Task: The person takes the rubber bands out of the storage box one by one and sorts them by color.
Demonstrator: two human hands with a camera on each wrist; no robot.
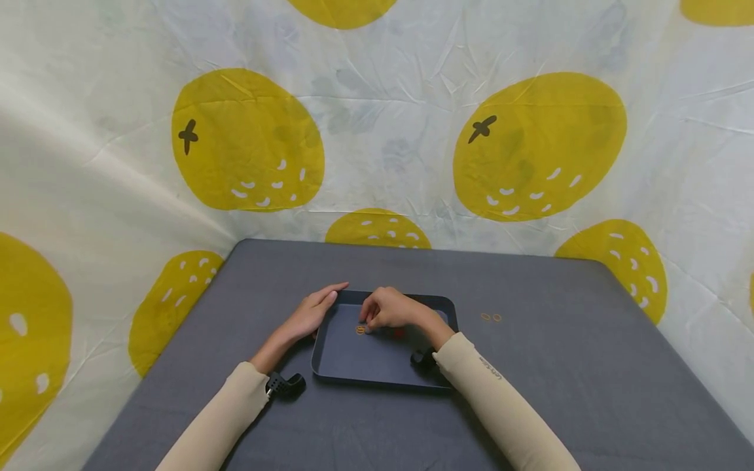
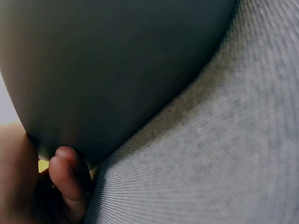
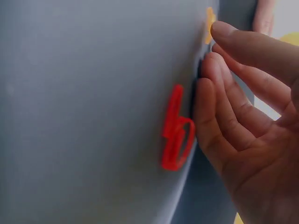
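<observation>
A dark rectangular tray point(image 1: 365, 363) lies on the grey cloth. My left hand point(image 1: 309, 315) grips its left side, the thumb along the rim; in the left wrist view curled fingers point(image 2: 67, 182) touch the tray's outer wall point(image 2: 117, 79). My right hand point(image 1: 391, 309) reaches down into the tray with bent fingers. Its thumb tip is at an orange-yellow rubber band point(image 3: 209, 25), though whether it pinches the band is unclear. Red looped bands point(image 3: 176, 135) lie on the tray floor below the right fingers, partly hidden by the hand in the head view.
Two orange-yellow rubber bands point(image 1: 491, 317) lie on the grey table cover point(image 1: 565, 366) right of the tray. A white curtain point(image 1: 389, 131) with yellow fruit prints hangs behind and at the sides. Each wrist wears a black camera mount point(image 1: 286, 386).
</observation>
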